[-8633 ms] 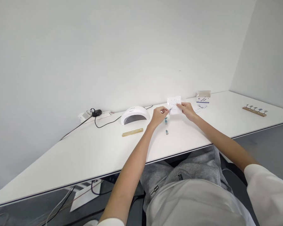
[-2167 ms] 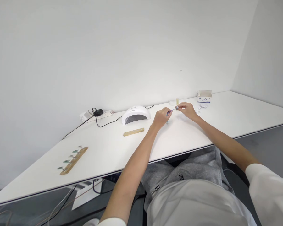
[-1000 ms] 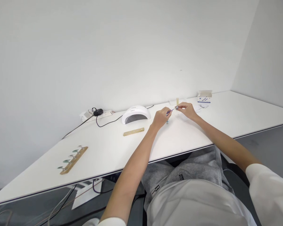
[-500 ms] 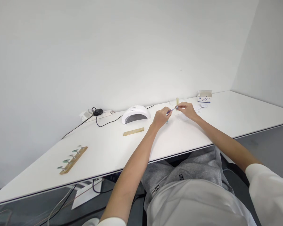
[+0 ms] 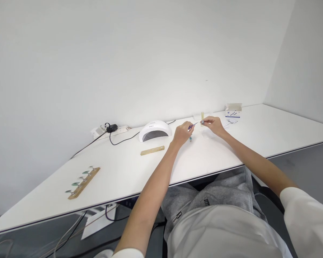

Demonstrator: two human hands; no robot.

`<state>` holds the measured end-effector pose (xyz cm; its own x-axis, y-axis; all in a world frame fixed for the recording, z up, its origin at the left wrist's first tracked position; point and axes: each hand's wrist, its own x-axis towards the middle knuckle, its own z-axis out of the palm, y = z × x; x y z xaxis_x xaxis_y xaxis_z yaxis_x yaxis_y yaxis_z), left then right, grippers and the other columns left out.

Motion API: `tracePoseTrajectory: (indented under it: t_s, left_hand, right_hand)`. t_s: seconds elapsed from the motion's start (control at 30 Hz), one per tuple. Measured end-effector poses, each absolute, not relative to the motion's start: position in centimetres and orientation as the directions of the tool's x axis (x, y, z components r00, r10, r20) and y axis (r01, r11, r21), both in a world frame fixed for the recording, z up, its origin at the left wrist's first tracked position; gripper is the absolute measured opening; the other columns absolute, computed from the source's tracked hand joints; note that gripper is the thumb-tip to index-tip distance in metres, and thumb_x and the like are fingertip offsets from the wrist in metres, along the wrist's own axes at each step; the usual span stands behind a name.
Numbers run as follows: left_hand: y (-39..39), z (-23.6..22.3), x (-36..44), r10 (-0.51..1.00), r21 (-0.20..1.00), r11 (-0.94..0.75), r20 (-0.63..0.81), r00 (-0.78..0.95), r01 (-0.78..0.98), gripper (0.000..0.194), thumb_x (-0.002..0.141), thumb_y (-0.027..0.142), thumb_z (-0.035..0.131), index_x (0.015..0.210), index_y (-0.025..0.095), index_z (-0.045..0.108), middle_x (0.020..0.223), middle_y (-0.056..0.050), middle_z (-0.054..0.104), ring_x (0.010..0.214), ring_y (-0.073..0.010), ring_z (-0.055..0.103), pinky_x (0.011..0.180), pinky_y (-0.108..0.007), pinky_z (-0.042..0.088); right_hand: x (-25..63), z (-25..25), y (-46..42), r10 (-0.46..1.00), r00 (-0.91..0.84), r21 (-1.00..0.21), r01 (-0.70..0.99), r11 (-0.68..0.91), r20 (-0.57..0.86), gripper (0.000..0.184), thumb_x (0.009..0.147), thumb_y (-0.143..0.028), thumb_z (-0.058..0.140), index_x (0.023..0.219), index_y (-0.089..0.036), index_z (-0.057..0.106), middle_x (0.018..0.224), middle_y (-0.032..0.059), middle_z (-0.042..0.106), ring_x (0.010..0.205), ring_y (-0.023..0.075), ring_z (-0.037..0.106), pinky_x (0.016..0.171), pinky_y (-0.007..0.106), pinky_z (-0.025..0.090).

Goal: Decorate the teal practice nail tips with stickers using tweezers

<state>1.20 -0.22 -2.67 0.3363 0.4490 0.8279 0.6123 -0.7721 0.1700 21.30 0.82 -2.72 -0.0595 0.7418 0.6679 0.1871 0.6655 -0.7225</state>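
My left hand (image 5: 183,132) is closed around a thin purple pointed tool (image 5: 193,126), whose tip points right toward my other hand. Pinched in the fingertips of my right hand (image 5: 214,124) is a tiny silvery-blue piece (image 5: 202,122), too small to identify. The tool's tip ends just left of that piece; whether they touch I cannot tell. Below the left fingers, a small teal-and-silver object (image 5: 190,139) stands on the white table (image 5: 204,154). A pale yellow upright strip (image 5: 202,115) shows behind the right fingertips.
A white dome-shaped nail lamp (image 5: 156,128) sits left of my hands, with a yellowish flat stick (image 5: 152,150) before it. Farther left lies a wooden bar (image 5: 84,183) carrying several nail tips on stands. An alcohol pads box (image 5: 233,110) and a black plug (image 5: 112,128) are near the wall.
The purple tool's tip has drawn slightly left and up from the piece in my right fingers. My right hand has barely moved.
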Motion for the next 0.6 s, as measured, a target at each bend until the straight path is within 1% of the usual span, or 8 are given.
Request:
tracePoseTrajectory:
  t_s: [0.1,0.17,0.27,0.33,0.4,0.47,0.6]
  left_hand:
    - [0.2,-2.5,1.2,0.501,0.289,-0.752,0.835,0.228,0.592,0.012,0.086,0.024,0.055,0.078,0.018,0.061,0.075,-0.003,0.066,0.065,-0.0126,0.057,0.061,-0.026,0.044]
    - [0.6,-2.4,1.2,0.56,0.415,-0.734,0.818,0.132,0.538,0.014,0.086,0.027,0.056,0.08,0.018,0.064,0.075,-0.003,0.067,0.063,-0.0119,0.056,0.06,-0.026,0.045]
    - [1.1,-2.1,1.1,0.697,0.652,-0.674,0.717,0.007,0.346,0.019,0.083,0.032,0.059,0.086,0.015,0.068,0.071,-0.004,0.067,0.057,-0.0109,0.055,0.054,-0.025,0.044]
    - [1.1,-1.9,1.0,0.785,0.77,-0.602,0.619,-0.02,0.211,0.023,0.08,0.034,0.063,0.087,0.013,0.069,0.067,-0.003,0.066,0.054,-0.0105,0.054,0.052,-0.024,0.043]
    - [1.0,-1.5,0.8,0.831,0.827,-0.55,0.556,-0.019,0.117,0.025,0.074,0.036,0.07,0.082,0.012,0.069,0.065,-0.004,0.066,0.055,-0.0107,0.056,0.053,-0.024,0.043]
    - [0.6,-1.2,0.7,0.847,0.847,-0.532,0.532,-0.015,0.021,0.028,0.07,0.038,0.074,0.078,0.013,0.066,0.064,-0.004,0.066,0.056,-0.0106,0.057,0.054,-0.023,0.043]
    - [0.0,-0.4,0.8,0.862,0.838,-0.503,0.503,-0.056,-0.21,0.035,0.074,0.046,0.07,0.082,0.017,0.052,0.058,0.0,0.064,0.039,-0.0069,0.047,0.041,-0.02,0.035]
  right_hand:
    - [21.3,-2.8,0.7,0.739,-0.081,-0.706,0.243,0.665,0.668,0.027,0.071,-0.047,0.073,0.074,-0.02,0.074,0.082,0.0072,0.072,0.076,0.0196,0.066,0.076,0.035,0.054]
    - [21.3,-2.9,0.7,0.737,-0.091,-0.694,0.276,0.665,0.67,0.025,0.072,-0.045,0.072,0.074,-0.02,0.074,0.082,0.0074,0.072,0.075,0.0188,0.065,0.074,0.034,0.053]
    - [21.4,-3.1,0.6,0.732,-0.107,-0.676,0.315,0.667,0.673,0.024,0.073,-0.043,0.072,0.075,-0.019,0.073,0.081,0.0074,0.071,0.07,0.0172,0.063,0.071,0.032,0.053]
    - [21.4,-3.2,0.6,0.733,-0.129,-0.666,0.337,0.666,0.668,0.024,0.073,-0.042,0.071,0.076,-0.019,0.073,0.081,0.0072,0.072,0.069,0.0163,0.062,0.07,0.031,0.052]
    - [21.4,-3.3,0.6,0.74,-0.147,-0.664,0.355,0.659,0.656,0.024,0.073,-0.042,0.071,0.076,-0.018,0.073,0.081,0.0068,0.072,0.069,0.016,0.062,0.07,0.031,0.052]
    - [21.4,-3.4,0.7,0.749,-0.15,-0.669,0.364,0.649,0.645,0.022,0.073,-0.04,0.071,0.076,-0.018,0.073,0.081,0.0065,0.072,0.07,0.0163,0.063,0.071,0.031,0.052]
    - [21.2,-3.7,0.9,0.766,-0.14,-0.688,0.361,0.63,0.628,0.019,0.071,-0.037,0.072,0.075,-0.018,0.073,0.081,0.0065,0.073,0.072,0.0173,0.064,0.074,0.032,0.052]
